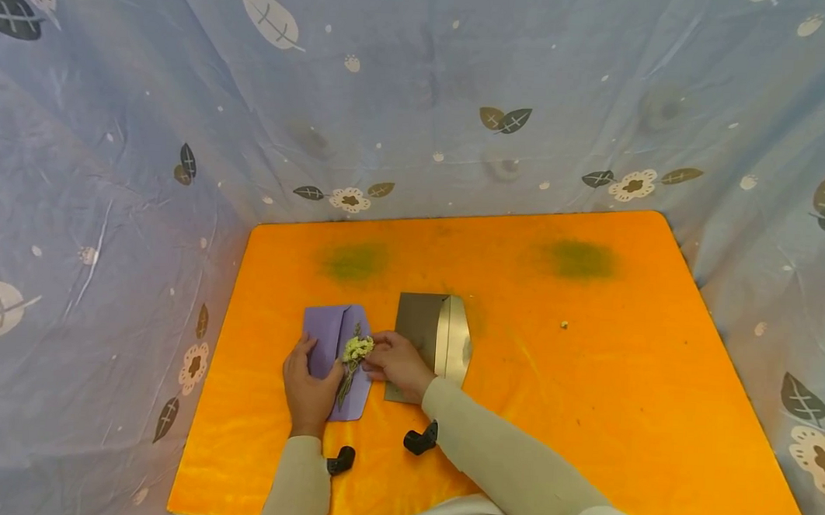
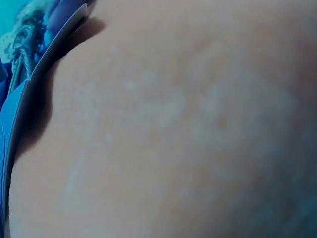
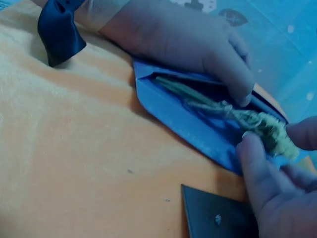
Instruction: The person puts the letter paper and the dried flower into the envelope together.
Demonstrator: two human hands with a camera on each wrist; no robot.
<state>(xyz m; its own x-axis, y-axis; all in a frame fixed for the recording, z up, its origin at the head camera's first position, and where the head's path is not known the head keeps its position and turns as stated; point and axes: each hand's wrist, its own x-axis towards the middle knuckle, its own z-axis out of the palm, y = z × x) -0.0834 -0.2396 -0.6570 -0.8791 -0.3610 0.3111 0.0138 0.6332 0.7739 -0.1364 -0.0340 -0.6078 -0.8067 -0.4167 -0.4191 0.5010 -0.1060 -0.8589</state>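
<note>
A purple envelope (image 1: 320, 334) lies with its flap spread to the right. My left hand (image 1: 312, 388) grips it from the left, fingers at its outer edge and thumb at the opening; in the right wrist view that thumb holds the mouth apart. Across the opening and flap lies a small bunch of dried yellowish flowers (image 1: 358, 349), its stems toward me. My right hand (image 1: 401, 363) pinches the flower head between thumb and fingers, as the right wrist view shows. In the left wrist view, skin covers most of the picture, with the envelope (image 2: 15, 109) at the left edge.
Under my right wrist lies a dark envelope (image 1: 419, 320) with a gold flap. A small pale crumb (image 1: 564, 324) sits farther right on the orange cloth (image 1: 519, 356). Patterned curtains (image 1: 428, 95) enclose the back and sides. Black wrist devices (image 1: 420, 438) are by both cuffs.
</note>
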